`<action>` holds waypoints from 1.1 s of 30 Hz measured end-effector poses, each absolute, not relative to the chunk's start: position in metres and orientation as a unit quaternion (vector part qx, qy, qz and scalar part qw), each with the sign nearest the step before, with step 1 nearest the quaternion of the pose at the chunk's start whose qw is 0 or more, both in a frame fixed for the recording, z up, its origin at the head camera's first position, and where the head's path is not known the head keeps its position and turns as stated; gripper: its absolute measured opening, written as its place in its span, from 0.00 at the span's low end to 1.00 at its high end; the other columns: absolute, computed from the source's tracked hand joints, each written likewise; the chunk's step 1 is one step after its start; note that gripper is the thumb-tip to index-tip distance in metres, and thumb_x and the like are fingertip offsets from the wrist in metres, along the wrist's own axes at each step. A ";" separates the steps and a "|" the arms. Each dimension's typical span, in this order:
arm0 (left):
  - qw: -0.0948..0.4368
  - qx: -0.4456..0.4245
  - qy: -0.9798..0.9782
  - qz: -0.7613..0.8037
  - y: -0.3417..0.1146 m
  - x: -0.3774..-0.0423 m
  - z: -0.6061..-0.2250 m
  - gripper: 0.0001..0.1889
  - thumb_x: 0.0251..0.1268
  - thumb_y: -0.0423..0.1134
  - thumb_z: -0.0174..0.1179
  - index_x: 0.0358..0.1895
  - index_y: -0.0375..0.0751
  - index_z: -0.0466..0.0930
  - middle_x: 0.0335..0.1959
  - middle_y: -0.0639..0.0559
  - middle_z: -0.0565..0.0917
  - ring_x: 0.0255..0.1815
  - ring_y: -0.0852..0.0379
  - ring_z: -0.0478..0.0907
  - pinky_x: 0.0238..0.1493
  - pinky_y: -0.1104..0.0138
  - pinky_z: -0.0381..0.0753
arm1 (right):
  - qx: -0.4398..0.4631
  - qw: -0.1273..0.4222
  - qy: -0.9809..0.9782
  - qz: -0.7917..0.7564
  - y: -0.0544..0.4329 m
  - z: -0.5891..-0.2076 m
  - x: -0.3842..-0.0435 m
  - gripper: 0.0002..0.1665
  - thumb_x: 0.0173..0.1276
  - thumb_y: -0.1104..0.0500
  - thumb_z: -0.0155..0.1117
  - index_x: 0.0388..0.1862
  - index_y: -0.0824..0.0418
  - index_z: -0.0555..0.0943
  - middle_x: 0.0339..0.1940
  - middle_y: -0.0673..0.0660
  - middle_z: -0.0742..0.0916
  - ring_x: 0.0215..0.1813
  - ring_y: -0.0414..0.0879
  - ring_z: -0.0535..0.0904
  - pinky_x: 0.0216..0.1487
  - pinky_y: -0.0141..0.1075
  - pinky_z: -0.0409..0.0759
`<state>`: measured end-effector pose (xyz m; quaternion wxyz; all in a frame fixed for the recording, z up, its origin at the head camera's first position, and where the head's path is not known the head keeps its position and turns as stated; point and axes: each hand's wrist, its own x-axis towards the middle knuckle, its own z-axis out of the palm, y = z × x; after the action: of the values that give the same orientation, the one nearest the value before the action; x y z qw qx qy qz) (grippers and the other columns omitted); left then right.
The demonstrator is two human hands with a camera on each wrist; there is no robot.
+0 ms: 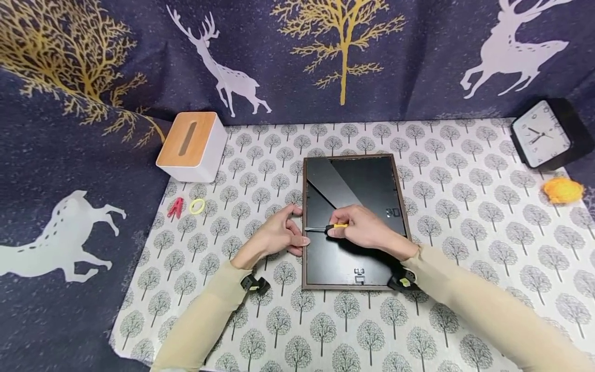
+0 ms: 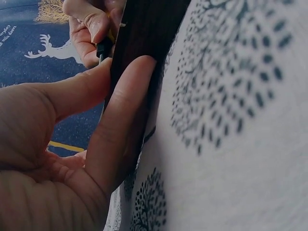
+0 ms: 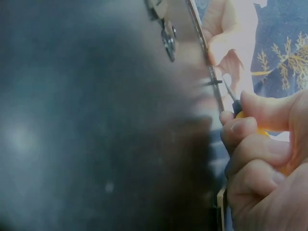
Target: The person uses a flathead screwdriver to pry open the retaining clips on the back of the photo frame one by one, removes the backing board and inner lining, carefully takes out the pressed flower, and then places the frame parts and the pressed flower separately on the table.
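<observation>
A picture frame with a brown rim lies back side up on the table, its dark backing board showing. My left hand holds the frame's left edge, thumb at the top of the rim and fingers along its outer side. In my right hand is a small screwdriver with a yellow and black handle, gripped between thumb and fingers. Its metal shaft points left, with the tip at the left rim close to my left thumb. A small metal tab sticks out from the rim near the tip in the right wrist view.
Metal hangers sit on the backing. A tissue box stands at the back left, with a red clip and a yellow ring before it. At right are a black clock and an orange bundle.
</observation>
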<state>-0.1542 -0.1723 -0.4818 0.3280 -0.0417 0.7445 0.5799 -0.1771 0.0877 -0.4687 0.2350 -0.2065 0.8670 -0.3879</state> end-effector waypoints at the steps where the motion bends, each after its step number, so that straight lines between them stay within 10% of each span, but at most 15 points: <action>1: 0.329 -0.042 0.745 0.579 -0.173 -0.154 -0.481 0.43 0.63 0.24 0.74 0.79 0.43 0.64 0.39 0.44 0.85 0.30 0.48 0.89 0.44 0.54 1.00 | -0.208 0.235 0.866 -0.389 0.087 -0.469 -0.177 0.06 0.71 0.55 0.74 0.33 0.52 0.87 0.27 0.47 0.89 0.31 0.43 0.76 0.40 0.34 0.74; 33: 0.332 -0.029 0.754 0.566 -0.174 -0.158 -0.485 0.41 0.63 0.25 0.75 0.77 0.43 0.64 0.38 0.45 0.85 0.30 0.47 0.90 0.42 0.54 1.00 | -0.204 0.232 0.870 -0.383 0.086 -0.470 -0.178 0.06 0.71 0.56 0.75 0.32 0.52 0.87 0.28 0.48 0.90 0.33 0.44 0.77 0.41 0.35 0.75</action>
<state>-0.1583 -0.1737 -0.4852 0.3325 -0.0287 0.7539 0.5659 -0.1782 0.0863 -0.4703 0.2324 -0.2039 0.8704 -0.3832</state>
